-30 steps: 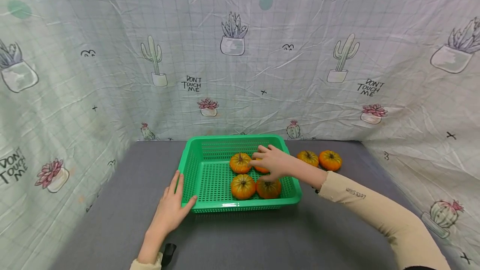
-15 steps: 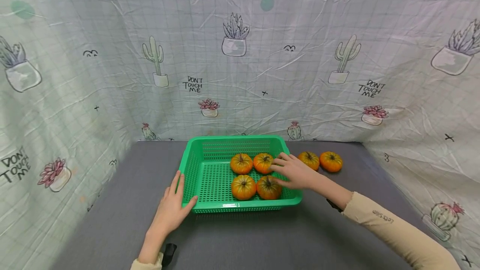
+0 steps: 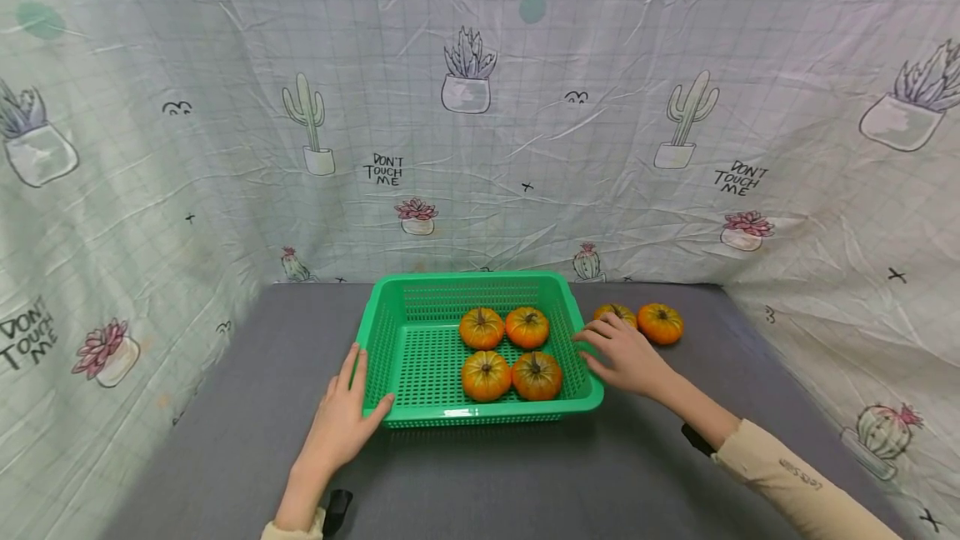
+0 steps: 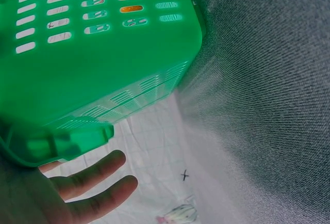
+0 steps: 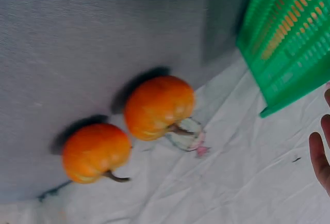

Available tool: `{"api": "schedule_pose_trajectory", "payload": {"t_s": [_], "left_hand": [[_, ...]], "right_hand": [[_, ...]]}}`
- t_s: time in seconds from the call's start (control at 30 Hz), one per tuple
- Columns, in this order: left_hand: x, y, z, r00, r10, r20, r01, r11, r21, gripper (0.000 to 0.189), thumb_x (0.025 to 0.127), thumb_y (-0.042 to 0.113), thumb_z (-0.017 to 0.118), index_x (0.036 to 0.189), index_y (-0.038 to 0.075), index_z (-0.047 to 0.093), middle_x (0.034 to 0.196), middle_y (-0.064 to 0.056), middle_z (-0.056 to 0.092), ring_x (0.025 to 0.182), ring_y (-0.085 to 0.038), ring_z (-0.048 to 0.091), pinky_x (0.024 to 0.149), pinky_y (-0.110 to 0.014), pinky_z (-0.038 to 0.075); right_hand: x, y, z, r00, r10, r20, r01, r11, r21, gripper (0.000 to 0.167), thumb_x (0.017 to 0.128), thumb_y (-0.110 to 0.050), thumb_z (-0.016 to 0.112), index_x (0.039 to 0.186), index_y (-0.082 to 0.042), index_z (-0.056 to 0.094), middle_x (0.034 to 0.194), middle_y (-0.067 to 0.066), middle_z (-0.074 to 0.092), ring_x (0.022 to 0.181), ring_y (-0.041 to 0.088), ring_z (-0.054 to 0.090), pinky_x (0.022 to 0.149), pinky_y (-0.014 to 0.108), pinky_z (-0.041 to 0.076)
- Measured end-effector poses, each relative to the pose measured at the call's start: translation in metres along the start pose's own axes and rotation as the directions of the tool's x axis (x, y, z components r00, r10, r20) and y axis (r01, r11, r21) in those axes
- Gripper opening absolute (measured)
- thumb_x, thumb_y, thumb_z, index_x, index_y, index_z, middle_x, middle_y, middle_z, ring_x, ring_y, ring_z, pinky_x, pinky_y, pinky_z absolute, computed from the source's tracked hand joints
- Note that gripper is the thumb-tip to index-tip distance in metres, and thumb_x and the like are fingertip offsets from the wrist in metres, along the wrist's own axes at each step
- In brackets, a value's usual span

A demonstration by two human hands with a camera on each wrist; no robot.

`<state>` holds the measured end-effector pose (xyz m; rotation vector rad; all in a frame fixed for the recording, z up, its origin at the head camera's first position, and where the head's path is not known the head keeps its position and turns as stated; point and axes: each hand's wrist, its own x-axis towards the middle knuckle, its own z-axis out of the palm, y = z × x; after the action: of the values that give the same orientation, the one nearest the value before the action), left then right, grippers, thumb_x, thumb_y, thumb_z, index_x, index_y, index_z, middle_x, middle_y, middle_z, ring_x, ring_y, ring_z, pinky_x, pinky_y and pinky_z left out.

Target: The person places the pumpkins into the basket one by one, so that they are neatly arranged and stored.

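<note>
A green plastic basket [image 3: 480, 413] stands on the table with several small pumpkins in its right half, among them a front-right pumpkin [image 3: 537, 376] and a back-left pumpkin [image 3: 482, 328]. My left hand [image 3: 341, 419] rests at the basket's left front corner, fingers straight along the rim. Over the right rim hovers my right hand [image 3: 626, 354], fingers loosely bent and holding nothing. Just beyond it, partly hidden by the fingers, sits a pumpkin [image 3: 615, 312] on the table. Beside that one is another pumpkin [image 3: 661, 324]; both show whole in the right wrist view.
The grey table [image 3: 480, 482] ends at the back against a hanging cloth [image 3: 525, 148] printed with cacti. The same cloth closes off both sides. The left half of the basket shows its bare slotted floor.
My right hand has drawn back to the right, from above the pumpkins in the basket to beyond its right rim. My left hand and the pumpkins have stayed put.
</note>
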<state>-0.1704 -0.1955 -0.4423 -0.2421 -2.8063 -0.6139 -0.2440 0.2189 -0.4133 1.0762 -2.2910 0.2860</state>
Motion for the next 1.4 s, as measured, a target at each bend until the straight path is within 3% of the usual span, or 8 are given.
{"api": "schedule_pose_trajectory", "payload": {"t_s": [0.3,0.6,0.8,0.97,1.4], "left_hand": [[-0.002,0.000,0.001,1.000,0.007,-0.014,-0.007,1.000,0.002,0.078,0.086,0.044,0.052,0.141,-0.003,0.021,0.148,-0.018,0.014,0.111,-0.042,0.042,0.077,-0.055,0.039],[-0.001,0.000,0.002,1.000,0.001,-0.008,-0.001,1.000,0.002,0.079,0.085,0.042,0.054,0.141,-0.003,0.020,0.148,-0.018,0.014,0.110,-0.042,0.042,0.078,-0.055,0.038],[-0.001,-0.001,0.003,1.000,0.000,-0.009,0.000,1.000,-0.001,0.079,0.086,0.043,0.053,0.141,-0.002,0.020,0.148,-0.018,0.014,0.110,-0.041,0.042,0.077,-0.054,0.039],[-0.001,-0.002,0.003,1.000,0.000,-0.013,0.000,1.000,0.003,0.078,0.085,0.039,0.056,0.141,-0.003,0.020,0.148,-0.019,0.014,0.109,-0.042,0.043,0.076,-0.054,0.039],[0.001,-0.001,0.002,1.000,-0.004,-0.002,0.004,1.000,-0.014,0.079,0.086,0.045,0.051,0.141,-0.002,0.019,0.149,-0.017,0.012,0.112,-0.042,0.041,0.080,-0.056,0.037]], "right_hand": [[-0.029,0.015,0.005,0.988,0.153,-0.034,-0.154,0.988,-0.027,0.024,0.071,-0.013,0.071,0.094,-0.011,0.065,0.090,0.003,0.062,0.081,0.017,0.050,0.068,0.035,0.042],[-0.047,0.035,0.015,0.949,0.311,-0.052,-0.314,0.947,-0.071,0.036,0.071,-0.012,0.071,0.103,0.000,0.060,0.092,0.014,0.060,0.084,0.028,0.053,0.071,0.043,0.044],[-0.050,0.051,0.019,0.913,0.406,-0.034,-0.407,0.906,-0.119,0.038,0.074,-0.015,0.070,0.104,0.004,0.058,0.091,0.018,0.058,0.084,0.032,0.051,0.066,0.045,0.040],[-0.048,0.062,0.021,0.878,0.479,-0.009,-0.477,0.873,-0.097,0.038,0.077,-0.017,0.066,0.108,0.003,0.058,0.099,0.020,0.059,0.092,0.035,0.052,0.071,0.049,0.036],[-0.041,0.083,0.039,0.819,0.569,0.082,-0.562,0.822,-0.089,0.043,0.086,-0.024,0.057,0.120,0.001,0.051,0.124,0.020,0.048,0.113,0.037,0.041,0.079,0.053,0.029]]}}
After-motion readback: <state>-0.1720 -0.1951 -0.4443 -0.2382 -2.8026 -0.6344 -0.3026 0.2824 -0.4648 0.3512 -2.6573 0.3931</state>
